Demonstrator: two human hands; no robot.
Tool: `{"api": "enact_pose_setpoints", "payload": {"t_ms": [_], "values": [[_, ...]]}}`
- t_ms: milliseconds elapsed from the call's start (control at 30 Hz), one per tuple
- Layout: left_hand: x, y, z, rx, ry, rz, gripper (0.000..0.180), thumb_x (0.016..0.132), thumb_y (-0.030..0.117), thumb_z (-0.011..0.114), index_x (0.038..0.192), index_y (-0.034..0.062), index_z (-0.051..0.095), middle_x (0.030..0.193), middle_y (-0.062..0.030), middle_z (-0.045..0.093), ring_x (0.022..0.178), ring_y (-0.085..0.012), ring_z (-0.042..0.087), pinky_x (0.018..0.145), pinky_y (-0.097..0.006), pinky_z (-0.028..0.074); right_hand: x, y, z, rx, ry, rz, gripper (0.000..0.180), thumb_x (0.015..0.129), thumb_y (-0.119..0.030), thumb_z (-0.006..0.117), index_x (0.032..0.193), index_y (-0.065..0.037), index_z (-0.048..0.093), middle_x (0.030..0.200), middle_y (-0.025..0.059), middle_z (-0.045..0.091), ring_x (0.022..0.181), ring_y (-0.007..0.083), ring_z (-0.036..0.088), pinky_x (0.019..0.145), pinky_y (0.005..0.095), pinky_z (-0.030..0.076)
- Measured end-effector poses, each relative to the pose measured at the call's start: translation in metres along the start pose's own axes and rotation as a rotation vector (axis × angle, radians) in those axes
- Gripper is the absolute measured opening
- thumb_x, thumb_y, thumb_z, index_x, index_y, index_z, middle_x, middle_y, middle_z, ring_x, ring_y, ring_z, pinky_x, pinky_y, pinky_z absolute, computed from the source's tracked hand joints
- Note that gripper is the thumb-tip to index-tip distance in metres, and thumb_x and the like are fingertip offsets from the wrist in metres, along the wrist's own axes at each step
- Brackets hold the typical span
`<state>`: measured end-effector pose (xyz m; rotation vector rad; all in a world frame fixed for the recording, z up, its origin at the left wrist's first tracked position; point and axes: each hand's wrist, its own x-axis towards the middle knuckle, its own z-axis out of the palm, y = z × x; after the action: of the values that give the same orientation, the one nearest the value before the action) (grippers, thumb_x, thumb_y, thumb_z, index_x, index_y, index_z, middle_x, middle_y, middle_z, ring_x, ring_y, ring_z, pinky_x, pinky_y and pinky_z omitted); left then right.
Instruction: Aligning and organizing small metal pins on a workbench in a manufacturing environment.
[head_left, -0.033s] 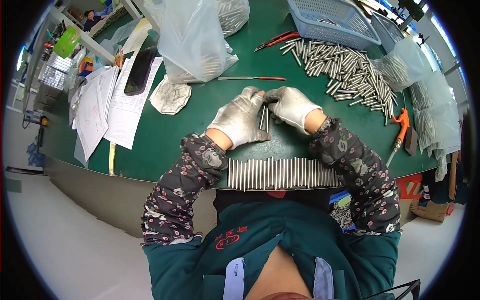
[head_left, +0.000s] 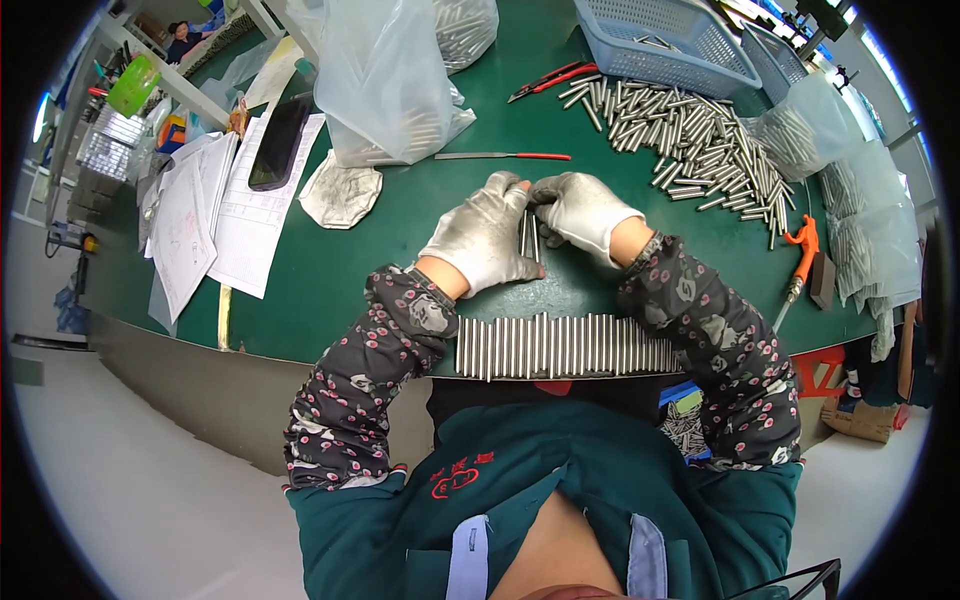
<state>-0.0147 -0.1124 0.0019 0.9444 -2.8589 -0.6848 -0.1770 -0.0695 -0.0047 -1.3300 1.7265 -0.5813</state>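
Gloved left hand [head_left: 483,236], thumb and fingers bracketing a few metal rods [head_left: 530,238], gloved right hand [head_left: 583,216], fingers bunched near their far end, grip unclear, over green table [head_left: 390,245], beyond rod row [head_left: 565,347]

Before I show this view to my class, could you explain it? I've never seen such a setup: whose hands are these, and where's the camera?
There's no machine: these are one person's gloved hands. A wide fisheye camera on their head looks down, which bends straight edges. Picture left is their left.

The left hand and right hand meet over a green table. A few metal pins show between them, seemingly held; the exact grip is hidden.

Nearer the body lies a row of pins. At upper right, a loose heap lies beside a blue basket.
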Motion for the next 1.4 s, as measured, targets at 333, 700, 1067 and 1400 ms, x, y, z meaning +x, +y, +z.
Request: {"api": "enact_pose_setpoints", "payload": {"t_ms": [333,700,1067,1400], "values": [[0.004,0.012,0.0,-0.012,0.02,0.041,0.056,0.067,0.032,0.077,0.115,0.0094,0.056,0.121,-0.0114,0.049,0.111,-0.0318,0.053,0.093,-0.039,0.046,-0.027,0.005,-0.01,0.447,0.007,0.203,0.026,0.087,-0.006,0.055,0.111,0.005,0.057,0.085,0.0084,0.061,0.07,0.0136,0.061,0.065,0.0242,0.055],[-0.035,-0.044,-0.015,-0.077,0.057,0.159,0.047,0.062,0.015,0.077,0.105,0.0072,0.059,0.108,-0.0101,0.053,0.1,-0.0297,0.056,0.086,-0.037,0.047,-0.057,0.005,-0.024,0.377,0.135,0.156,0.029,0.087,-0.014,0.058,0.11,0.004,0.06,0.087,0.0059,0.064,0.067,0.0108,0.06,0.06,0.0231,0.052],[-0.135,-0.03,-0.008,-0.153,-0.037,0.073,0.061,0.055,0.01,0.082,0.11,0.0076,0.056,0.111,-0.0108,0.052,0.1,-0.0317,0.055,0.084,-0.038,0.048,-0.082,0.009,-0.027,0.305,0.121,0.079,0.031,0.088,-0.017,0.058,0.11,0.005,0.059,0.089,0.0061,0.064,0.07,0.0106,0.059,0.063,0.023,0.049],[-0.138,-0.031,0.005,0.103,0.227,0.227,0.106,0.05,0.054,0.079,0.138,0.0102,0.039,0.131,-0.013,0.044,0.125,-0.0355,0.039,0.105,-0.051,0.03,-0.132,0.006,-0.032,0.322,0.152,0.082,0.032,0.088,-0.016,0.056,0.113,0.004,0.058,0.085,0.0035,0.06,0.07,0.0077,0.053,0.065,0.0211,0.045]]}}
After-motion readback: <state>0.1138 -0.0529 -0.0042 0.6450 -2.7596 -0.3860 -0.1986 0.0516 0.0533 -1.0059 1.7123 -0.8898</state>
